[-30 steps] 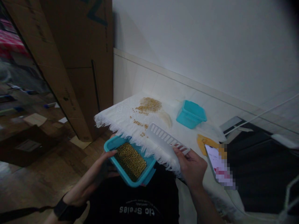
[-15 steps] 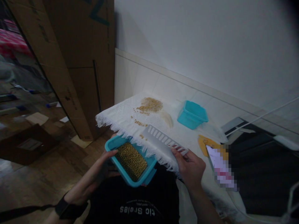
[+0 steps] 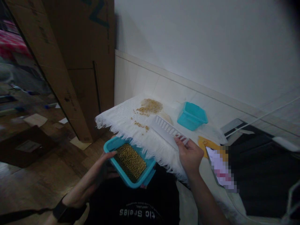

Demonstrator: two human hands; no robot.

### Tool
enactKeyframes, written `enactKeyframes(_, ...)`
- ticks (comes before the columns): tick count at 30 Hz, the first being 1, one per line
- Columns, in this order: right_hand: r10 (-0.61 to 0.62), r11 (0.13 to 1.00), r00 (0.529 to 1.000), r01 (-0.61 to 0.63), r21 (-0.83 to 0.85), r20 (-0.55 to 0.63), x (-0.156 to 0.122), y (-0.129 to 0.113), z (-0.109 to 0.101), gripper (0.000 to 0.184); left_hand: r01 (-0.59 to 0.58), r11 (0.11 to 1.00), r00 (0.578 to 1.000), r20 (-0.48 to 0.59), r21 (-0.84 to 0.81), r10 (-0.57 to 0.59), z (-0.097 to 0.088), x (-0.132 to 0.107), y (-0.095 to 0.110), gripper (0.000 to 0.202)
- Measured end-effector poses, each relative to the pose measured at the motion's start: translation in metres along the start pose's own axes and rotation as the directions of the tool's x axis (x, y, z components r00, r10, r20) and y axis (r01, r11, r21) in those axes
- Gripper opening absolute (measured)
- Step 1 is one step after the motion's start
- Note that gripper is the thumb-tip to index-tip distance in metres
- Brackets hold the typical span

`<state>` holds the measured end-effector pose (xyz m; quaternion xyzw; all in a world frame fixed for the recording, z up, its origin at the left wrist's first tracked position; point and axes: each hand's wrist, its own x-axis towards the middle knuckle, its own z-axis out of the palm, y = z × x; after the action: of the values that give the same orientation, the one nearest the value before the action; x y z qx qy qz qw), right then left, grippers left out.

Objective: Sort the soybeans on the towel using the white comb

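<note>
My left hand (image 3: 99, 173) grips a teal tray (image 3: 112, 145) full of yellowish beans (image 3: 130, 161), held just below the fringed front edge of a white cloth (image 3: 122, 120). My right hand (image 3: 189, 154) is closed on the end of a white slotted plastic scraper (image 3: 166, 129) that lies on the cloth. Its far end rests close to a few loose beans (image 3: 140, 125). A larger pile of beans (image 3: 150, 106) lies farther back on the cloth.
A second teal tray (image 3: 192, 116) stands at the back right of the cloth. A phone (image 3: 219, 168) on a yellow card (image 3: 203, 142) lies to the right. Tall cardboard boxes (image 3: 70, 56) stand on the left, and a white wall (image 3: 199, 40) is behind.
My right hand has drawn the scraper back from the cloth's front edge toward the loose beans in the middle. The teal tray in my left hand has barely moved.
</note>
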<state>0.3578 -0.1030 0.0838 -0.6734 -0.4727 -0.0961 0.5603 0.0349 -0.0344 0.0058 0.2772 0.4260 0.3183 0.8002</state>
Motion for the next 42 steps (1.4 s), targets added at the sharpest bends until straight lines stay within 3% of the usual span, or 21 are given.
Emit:
enactKeyframes(4, 0.036, 0.999, 0.999, -0.036, -0.006, 0.038, 0.001, 0.01, 0.001, 0.036, -0.012, 1.0, 1.0, -0.002, 0.012, 0.012, 0.0, -0.001, 0.0, 0.065)
enactKeyframes(18, 0.052, 0.997, 0.993, -0.058, 0.059, 0.109, -0.005, -0.005, 0.005, 0.039, -0.017, 1.0, 0.999, -0.042, 0.021, 0.018, 0.006, -0.004, 0.004, 0.063)
enactKeyframes(32, 0.077, 0.997, 0.992, -0.077, -0.007, 0.097, -0.025, -0.008, -0.015, 0.036, -0.009, 1.0, 0.999, -0.039, -0.017, 0.008, 0.001, 0.001, 0.001, 0.067)
enactKeyframes(42, 0.068, 0.994, 0.991, -0.078, 0.081, 0.119, -0.019, -0.028, -0.005, 0.032, -0.014, 1.0, 0.999, -0.048, -0.007, 0.013, 0.004, -0.002, 0.003, 0.071)
